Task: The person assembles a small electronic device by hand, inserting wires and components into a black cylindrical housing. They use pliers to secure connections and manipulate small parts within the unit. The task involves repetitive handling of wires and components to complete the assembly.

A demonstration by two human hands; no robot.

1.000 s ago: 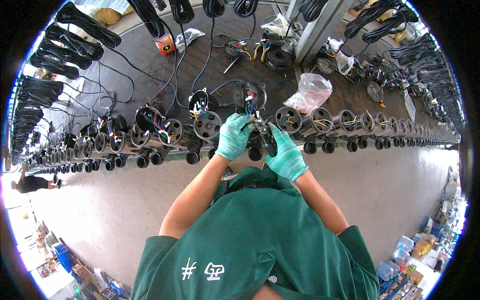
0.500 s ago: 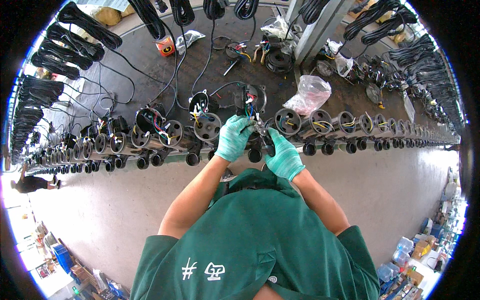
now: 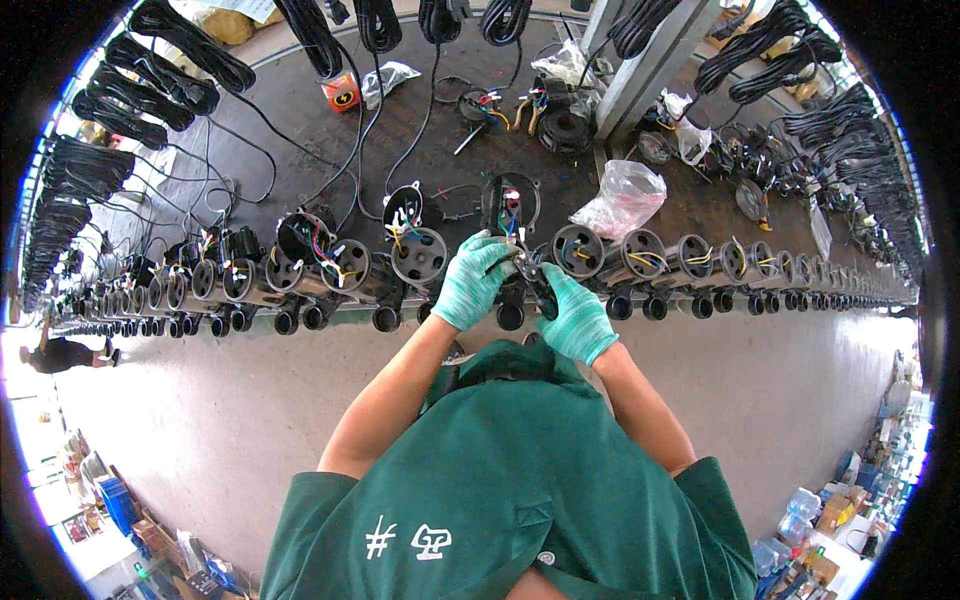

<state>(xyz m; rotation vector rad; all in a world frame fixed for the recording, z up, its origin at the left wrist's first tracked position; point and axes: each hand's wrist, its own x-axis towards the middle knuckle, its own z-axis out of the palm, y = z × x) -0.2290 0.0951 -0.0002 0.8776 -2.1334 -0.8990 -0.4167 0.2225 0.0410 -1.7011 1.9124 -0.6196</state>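
My left hand (image 3: 468, 282), in a green knit glove, is closed with its fingertips pinching the thin wires (image 3: 512, 238) at the table's near edge. These wires come from an open black round housing (image 3: 526, 190) just beyond it. My right hand (image 3: 578, 318), gloved alike, grips dark-handled pliers (image 3: 545, 298), whose metal head touches or nearly touches the wires by my left fingertips. Exactly what lies between the jaws is too small to tell. A round motor body (image 3: 419, 256) with slotted end stands to the left of my left hand, and another (image 3: 577, 250) to the right.
A long row of motor bodies (image 3: 693, 255) lines the table's near edge. Bundled black cables (image 3: 310, 35) hang along the back. A clear plastic bag (image 3: 622, 198), a small orange box (image 3: 342, 92) and a grey metal post (image 3: 650, 70) stand beyond. Another person (image 3: 65, 353) is far left.
The view has shifted slightly. Both hands stay together at the wires, with the pliers still in the right; the black housing now appears more open to view.
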